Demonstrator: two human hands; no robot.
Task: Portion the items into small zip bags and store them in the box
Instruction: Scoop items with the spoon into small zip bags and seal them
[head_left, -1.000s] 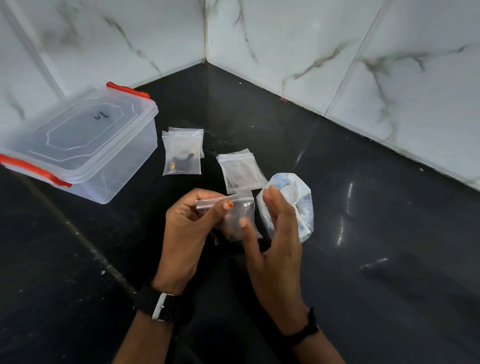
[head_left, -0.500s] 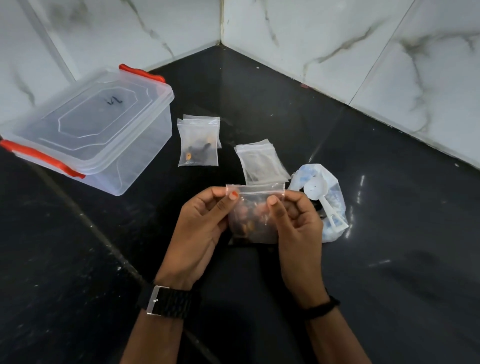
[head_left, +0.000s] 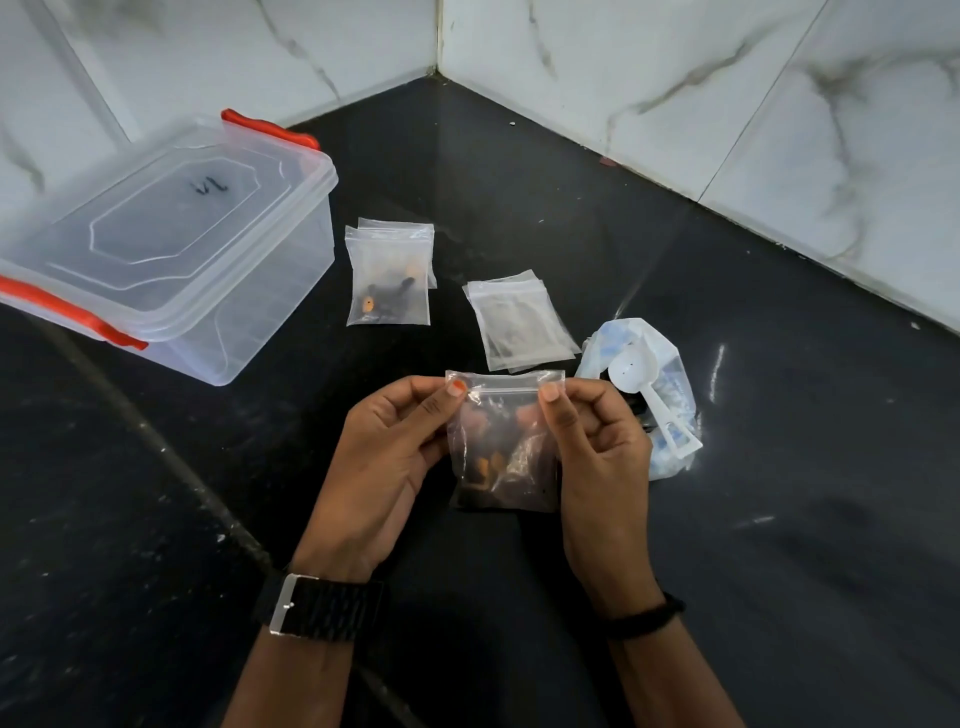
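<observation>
A small zip bag (head_left: 504, 447), clear and holding dark and orange pieces too small to identify, hangs upright above the black worktop (head_left: 727, 519), held at the two ends of its zip strip. The left hand (head_left: 387, 462) pinches the strip's left corner between thumb and forefinger; the right hand (head_left: 597, 457) pinches the right corner in the same way, its remaining fingers curled in behind the bag. Whether the zip is sealed cannot be told.

Just beyond the held bag, a small stack of empty zip bags (head_left: 519, 322) lies flat on the worktop. To the left of that stack, apart from it, a filled zip bag (head_left: 388, 283) with dark and orange contents lies flat on top of another zip bag, whose top edge and right side show from beneath. To the right of the right hand, a crumpled white-and-blue plastic bag (head_left: 670, 374) rests on the worktop, and a white plastic scoop (head_left: 631, 371) lies on it, bowl toward the wall, handle toward the viewer.

At far left stands the clear plastic box (head_left: 218, 322), its lid on and its red latches (head_left: 67, 312) at the two ends, with a dark handwritten mark on the lid. A black watch (head_left: 319, 608) sits on the left wrist and a black band (head_left: 644, 618) on the right. White marble-patterned wall tiles (head_left: 675, 78) meet in a corner behind the worktop.
</observation>
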